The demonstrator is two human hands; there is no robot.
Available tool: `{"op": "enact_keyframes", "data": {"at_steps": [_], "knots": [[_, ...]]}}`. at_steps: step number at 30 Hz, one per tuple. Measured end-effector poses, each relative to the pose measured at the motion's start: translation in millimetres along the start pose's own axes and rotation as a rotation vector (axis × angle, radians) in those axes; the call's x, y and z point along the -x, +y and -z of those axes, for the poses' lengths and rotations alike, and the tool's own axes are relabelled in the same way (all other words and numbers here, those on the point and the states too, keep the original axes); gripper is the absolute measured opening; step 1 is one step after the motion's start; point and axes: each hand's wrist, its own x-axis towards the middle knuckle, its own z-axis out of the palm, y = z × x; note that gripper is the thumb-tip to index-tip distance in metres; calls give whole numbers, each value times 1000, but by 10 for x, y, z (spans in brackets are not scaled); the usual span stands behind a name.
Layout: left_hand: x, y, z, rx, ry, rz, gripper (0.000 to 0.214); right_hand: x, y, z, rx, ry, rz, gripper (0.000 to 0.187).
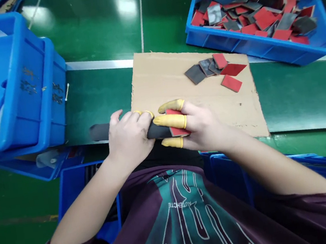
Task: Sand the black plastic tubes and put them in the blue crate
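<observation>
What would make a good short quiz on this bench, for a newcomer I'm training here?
1. The left hand and right hand hold a dark bar. What colour are the finger cots on the right hand? A) yellow B) blue C) white
2. True or false: the blue crate at the upper right holds red and grey pads.
3. Fill in the blank: the loose pads nearest the hands lie on a sheet of ____.

Key: 1) A; 2) true; 3) cardboard.
</observation>
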Motion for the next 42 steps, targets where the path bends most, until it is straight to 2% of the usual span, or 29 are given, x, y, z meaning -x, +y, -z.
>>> {"op": "enact_keyframes", "data": {"at_steps": [2, 4, 9, 12, 15, 16, 18, 21, 23, 25, 27, 29, 32, 35, 38, 40, 42], "knots": [[9, -9, 48, 12, 9, -31, 11, -15, 30, -2, -118, -8, 59, 43], [17, -2, 76, 43, 8, -30, 9, -7, 36, -64, -262, 72, 90, 47], [30, 89, 97, 186, -100, 96, 7, 72, -121, -400, -457, 369, -65, 59], [24, 188, 105, 296, -166, 185, 17, 93, -228, -581, -402, 567, -126, 58], [-4, 286, 109, 314, -226, 299, 23, 105, -253, -640, -139, 653, -167, 50], [-18, 309, 106, 299, -238, 333, 23, 110, -248, -627, -52, 633, -182, 47], [-44, 330, 94, 254, -256, 379, 23, 110, -237, -553, 74, 503, -228, 42], [-66, 304, 67, 187, -273, 406, 26, 38, -238, -348, 184, 210, -305, 37], [-58, 266, 52, 144, -260, 399, 28, -70, -241, -181, 227, 22, -327, 43], [-33, 230, 47, 109, -231, 364, 26, -203, -231, -21, 205, -161, -347, 51], [0, 203, 51, 80, -202, 319, 23, -318, -202, 103, 104, -301, -366, 50], [35, 184, 60, 63, -169, 292, 19, -374, -164, 166, -57, -346, -382, 44], [74, 162, 60, 86, -125, 288, 18, -327, -121, 114, -366, -240, -399, 44], [88, 156, 41, 149, -91, 299, 20, -198, -141, -97, -560, 6, -381, 52], [77, 187, 32, 224, -84, 329, 21, -101, -232, -370, -497, 251, -405, 56], [58, 225, 38, 274, -108, 346, 22, -72, -303, -511, -371, 389, -416, 58], [34, 260, 41, 295, -136, 354, 23, -61, -361, -567, -191, 518, -369, 55]]}}
